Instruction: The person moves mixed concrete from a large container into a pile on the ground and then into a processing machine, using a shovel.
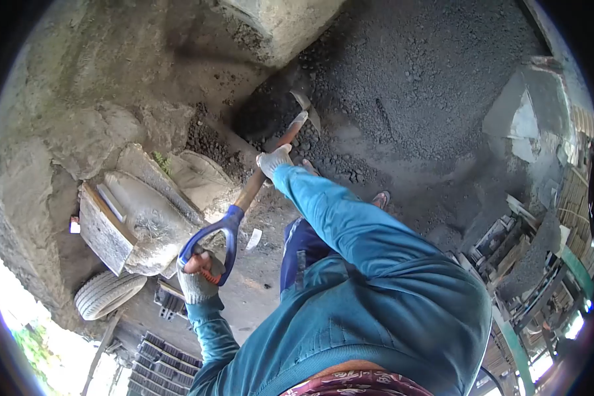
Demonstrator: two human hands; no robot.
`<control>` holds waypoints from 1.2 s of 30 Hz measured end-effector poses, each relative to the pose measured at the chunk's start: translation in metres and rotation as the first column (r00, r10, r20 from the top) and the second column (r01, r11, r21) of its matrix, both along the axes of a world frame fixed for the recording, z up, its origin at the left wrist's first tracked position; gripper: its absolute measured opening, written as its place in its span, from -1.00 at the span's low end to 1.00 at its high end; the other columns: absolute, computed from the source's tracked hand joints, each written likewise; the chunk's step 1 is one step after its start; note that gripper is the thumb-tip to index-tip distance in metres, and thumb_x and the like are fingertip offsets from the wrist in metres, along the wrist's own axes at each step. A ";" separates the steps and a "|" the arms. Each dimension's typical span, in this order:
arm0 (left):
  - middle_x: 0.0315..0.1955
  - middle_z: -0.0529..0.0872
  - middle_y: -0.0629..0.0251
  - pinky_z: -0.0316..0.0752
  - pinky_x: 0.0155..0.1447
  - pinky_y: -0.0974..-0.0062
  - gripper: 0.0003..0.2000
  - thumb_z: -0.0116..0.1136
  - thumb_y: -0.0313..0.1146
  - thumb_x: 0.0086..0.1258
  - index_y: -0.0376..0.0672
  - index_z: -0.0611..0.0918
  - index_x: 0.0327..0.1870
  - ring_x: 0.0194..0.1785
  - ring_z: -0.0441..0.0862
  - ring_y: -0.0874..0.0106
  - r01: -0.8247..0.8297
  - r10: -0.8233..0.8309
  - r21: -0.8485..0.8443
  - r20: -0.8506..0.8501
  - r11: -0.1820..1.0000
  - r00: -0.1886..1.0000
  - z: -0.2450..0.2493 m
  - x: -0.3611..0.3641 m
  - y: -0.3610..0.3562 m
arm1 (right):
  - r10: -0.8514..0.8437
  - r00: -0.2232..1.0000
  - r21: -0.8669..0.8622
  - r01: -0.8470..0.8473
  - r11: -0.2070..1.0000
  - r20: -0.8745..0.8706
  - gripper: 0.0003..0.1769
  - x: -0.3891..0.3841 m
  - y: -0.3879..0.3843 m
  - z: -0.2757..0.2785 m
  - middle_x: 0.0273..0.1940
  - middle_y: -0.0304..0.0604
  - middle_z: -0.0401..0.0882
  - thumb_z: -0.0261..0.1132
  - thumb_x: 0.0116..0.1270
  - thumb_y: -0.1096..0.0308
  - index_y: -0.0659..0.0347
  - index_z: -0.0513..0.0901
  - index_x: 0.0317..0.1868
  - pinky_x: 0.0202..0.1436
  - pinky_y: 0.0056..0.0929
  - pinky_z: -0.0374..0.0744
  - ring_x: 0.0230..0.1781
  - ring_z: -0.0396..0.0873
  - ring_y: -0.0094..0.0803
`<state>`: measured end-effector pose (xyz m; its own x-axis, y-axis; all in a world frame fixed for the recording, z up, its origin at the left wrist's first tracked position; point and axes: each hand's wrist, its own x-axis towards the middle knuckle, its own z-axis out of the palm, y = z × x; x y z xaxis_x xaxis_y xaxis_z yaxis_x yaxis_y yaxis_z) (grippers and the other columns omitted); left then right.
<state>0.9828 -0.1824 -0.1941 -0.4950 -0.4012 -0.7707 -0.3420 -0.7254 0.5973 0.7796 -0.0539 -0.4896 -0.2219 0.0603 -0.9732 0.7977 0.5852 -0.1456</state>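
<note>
A shovel with a blue D-shaped handle (231, 232) and a wooden shaft (249, 190) lies diagonally in front of me. My left hand (199, 276), in a light glove that leaves the fingers partly bare, is closed round the handle's grip. Farther up, my right hand (274, 160), also gloved, wraps round the shaft. The metal blade (305, 111) is at the edge of the dark gravel (402, 86); how much it carries is not clear. Both arms are in blue-green sleeves.
Grey rock or earth (79, 119) rises at the left. Below it are a wooden board (104, 228), a stuffed sack (148, 211) and a tyre (109, 295). My shoe (381, 199) shows beyond my right arm. Stacked planks and scrap (508, 244) stand at the right.
</note>
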 end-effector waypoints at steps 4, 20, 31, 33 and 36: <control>-0.60 0.49 0.35 0.41 -0.50 0.39 -0.85 0.22 -0.44 0.20 -0.11 0.54 -0.23 -0.59 0.45 0.40 -0.125 0.123 0.086 0.029 0.988 0.992 -0.032 -0.019 0.023 | -0.041 0.997 -0.041 0.039 0.998 -0.060 -0.01 -0.070 0.031 0.091 0.35 0.07 0.46 0.16 0.48 0.05 0.18 -0.31 0.61 0.13 0.06 0.66 0.20 0.61 -0.03; -0.59 0.60 0.24 0.42 -0.49 0.47 -0.71 0.42 -0.35 0.00 -0.24 0.57 -0.31 -0.61 0.52 0.40 0.417 -0.382 -0.302 0.169 0.857 0.908 0.111 -0.022 -0.023 | -0.616 0.780 -0.338 0.555 0.760 -0.107 -0.16 0.013 0.025 0.148 -0.09 0.15 0.54 0.41 0.20 0.41 0.30 0.06 0.35 -0.53 -0.25 0.69 -0.34 0.69 -0.08; -0.61 0.57 0.38 0.37 -0.54 0.60 -0.81 0.41 -0.43 0.19 -0.20 0.60 -0.28 -0.64 0.50 0.55 0.603 -0.606 -0.099 -0.008 0.792 0.795 0.016 -0.097 0.114 | -0.879 0.451 0.008 0.890 0.455 -0.155 -0.62 0.021 0.250 0.113 -0.07 -0.02 0.54 0.41 0.16 0.42 0.14 0.53 0.00 -0.18 0.05 0.72 -0.09 0.62 -0.16; -0.62 0.55 0.39 0.34 -0.55 0.59 -0.80 0.42 -0.37 0.20 -0.18 0.59 -0.31 -0.63 0.48 0.55 0.612 -0.613 -0.106 0.026 0.784 0.790 0.001 -0.095 0.111 | -0.816 0.576 -0.070 0.813 0.578 -0.049 -0.74 0.035 0.237 0.084 -0.07 -0.10 0.54 0.37 0.18 0.37 0.04 0.62 -0.09 -0.21 0.06 0.70 -0.07 0.60 -0.19; -0.33 0.71 0.27 0.53 -0.13 0.51 -0.77 0.28 -0.33 0.36 -0.24 0.67 -0.05 -0.23 0.64 0.48 0.547 -0.538 -0.308 0.121 0.778 0.834 0.010 -0.046 0.079 | -0.690 0.697 -0.239 0.716 0.656 0.195 -0.75 0.059 0.175 -0.001 -0.18 -0.10 0.59 0.42 0.09 0.32 0.03 0.67 -0.17 -0.15 0.05 0.67 -0.10 0.62 -0.12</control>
<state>0.9368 -0.1031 -0.1846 -0.6875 -0.2950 -0.6635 -0.6393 -0.1875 0.7458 0.8387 0.1208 -0.4904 -0.1476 -0.1053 -0.9834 0.9697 -0.2110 -0.1230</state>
